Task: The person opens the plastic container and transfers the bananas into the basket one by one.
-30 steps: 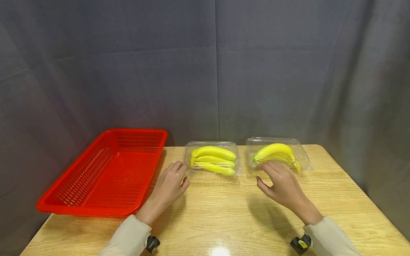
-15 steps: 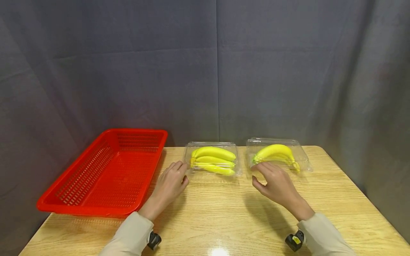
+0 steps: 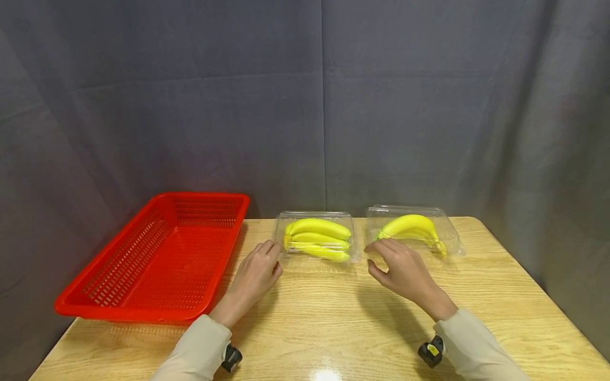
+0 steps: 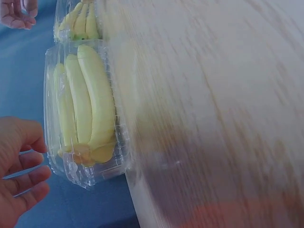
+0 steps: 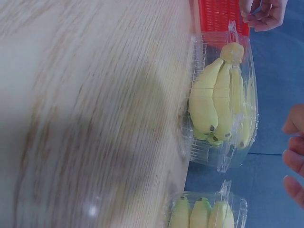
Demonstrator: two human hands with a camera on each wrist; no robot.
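Mid-frame on the wooden table [image 3: 500, 296], the left hand [image 3: 254, 272] hovers with loosely spread fingers at the left end of a clear box of bananas [image 3: 316, 238], gripping nothing. The right hand [image 3: 402, 267], likewise loose and empty, hangs between that box and a second banana box [image 3: 412, 228], hiding its near corner. A red basket [image 3: 119, 312] sits lower left. Both wrist views are blurred
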